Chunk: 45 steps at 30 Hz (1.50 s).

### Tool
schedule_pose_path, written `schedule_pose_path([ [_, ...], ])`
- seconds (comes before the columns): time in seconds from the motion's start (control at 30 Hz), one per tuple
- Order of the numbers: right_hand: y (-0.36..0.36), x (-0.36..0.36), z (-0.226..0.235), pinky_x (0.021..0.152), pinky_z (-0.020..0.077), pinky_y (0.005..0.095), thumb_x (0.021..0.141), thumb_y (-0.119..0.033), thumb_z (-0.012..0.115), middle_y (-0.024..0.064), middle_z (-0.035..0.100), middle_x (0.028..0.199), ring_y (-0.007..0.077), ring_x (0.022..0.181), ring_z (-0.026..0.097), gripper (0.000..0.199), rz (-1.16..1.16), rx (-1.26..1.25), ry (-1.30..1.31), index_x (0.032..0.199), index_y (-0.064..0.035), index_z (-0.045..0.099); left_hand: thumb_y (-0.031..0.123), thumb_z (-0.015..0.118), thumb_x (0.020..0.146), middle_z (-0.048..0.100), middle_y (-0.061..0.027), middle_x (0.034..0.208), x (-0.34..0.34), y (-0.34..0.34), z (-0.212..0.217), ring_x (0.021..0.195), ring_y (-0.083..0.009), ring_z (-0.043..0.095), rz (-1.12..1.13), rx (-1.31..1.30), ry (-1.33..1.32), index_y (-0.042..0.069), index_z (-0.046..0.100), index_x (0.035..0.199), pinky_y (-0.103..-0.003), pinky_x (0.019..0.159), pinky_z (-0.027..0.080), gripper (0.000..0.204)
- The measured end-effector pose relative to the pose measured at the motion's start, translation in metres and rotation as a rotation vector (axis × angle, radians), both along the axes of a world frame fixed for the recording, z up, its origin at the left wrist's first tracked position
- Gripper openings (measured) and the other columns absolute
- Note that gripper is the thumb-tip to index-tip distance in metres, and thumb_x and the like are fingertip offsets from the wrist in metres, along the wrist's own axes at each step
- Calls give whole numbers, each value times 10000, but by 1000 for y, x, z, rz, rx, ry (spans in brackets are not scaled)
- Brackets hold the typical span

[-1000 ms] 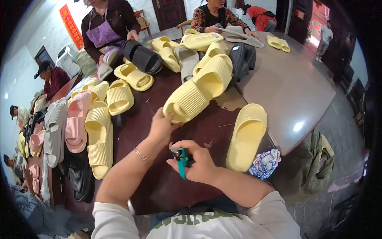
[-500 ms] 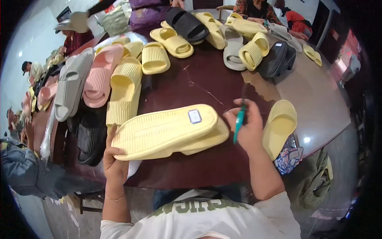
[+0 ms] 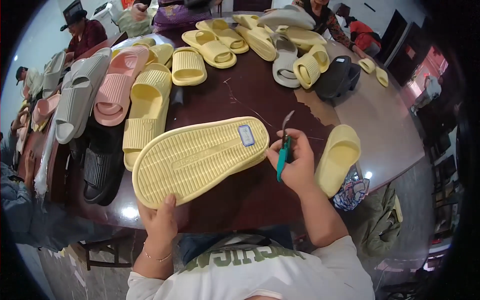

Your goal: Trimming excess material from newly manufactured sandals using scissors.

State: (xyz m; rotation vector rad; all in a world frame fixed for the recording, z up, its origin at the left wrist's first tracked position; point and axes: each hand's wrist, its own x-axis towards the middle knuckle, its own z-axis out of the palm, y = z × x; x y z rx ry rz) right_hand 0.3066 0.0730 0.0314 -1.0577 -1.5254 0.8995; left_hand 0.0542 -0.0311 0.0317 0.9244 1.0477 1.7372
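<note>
My left hand (image 3: pixel 159 220) grips the near end of a yellow foam slipper (image 3: pixel 197 159), turned sole-up so its ribbed underside and a small blue-and-white sticker (image 3: pixel 246 135) face me. My right hand (image 3: pixel 296 162) holds small teal-handled snips (image 3: pixel 283 145), blades pointing up, just right of the slipper's far end. Both hands hover over a dark brown round table (image 3: pixel 250 95).
A lone yellow slipper (image 3: pixel 339 158) lies right of my right hand, a patterned pouch (image 3: pixel 351 192) beside it. Rows of yellow, pink, grey and black slippers (image 3: pixel 112 100) fill the table's left and far side. Other people sit around the far and left edges.
A second ago the slipper stood up from the table with both hands low near me. Now it lies sole-up across my front, and my right hand has shifted right with the snips raised.
</note>
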Motion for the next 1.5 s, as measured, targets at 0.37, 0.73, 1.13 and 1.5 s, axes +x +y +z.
schedule_pose_path([
  [0.37, -12, 1, 7, 738, 488, 265, 718, -7, 688, 116, 620, 937, 153, 871, 613, 395, -123, 162, -296, 1042, -64, 471, 33, 569, 778, 366, -200, 1250, 24, -16, 16, 1132, -244, 439, -54, 177, 593, -45, 108, 1309, -363, 927, 389, 707],
  [0.73, -12, -7, 0, 631, 475, 379, 560, 93, 620, 121, 596, 844, 310, 725, 589, 508, -169, 721, -775, 1020, -77, 486, 31, 566, 775, 382, -211, 1225, 22, -19, 15, 1114, -244, 448, -92, 184, 599, -55, 141, 1276, -361, 919, 391, 663],
  [1.13, -17, 49, 26, 594, 484, 293, 742, 16, 612, 88, 575, 838, 160, 714, 587, 388, -26, -306, 690, 1032, -66, 368, 105, 605, 788, 405, -181, 1215, 9, -12, -2, 1114, -235, 439, 84, 75, 494, -42, 204, 1291, -356, 937, 370, 660],
  [1.5, -114, 142, 52, 617, 458, 361, 609, 75, 629, 144, 574, 861, 294, 719, 571, 458, -882, 358, -936, 1012, -62, 460, 95, 615, 773, 347, -152, 1335, 2, 16, 1, 1224, -256, 352, 328, 258, 665, 8, 211, 1353, -382, 1007, 294, 711],
])
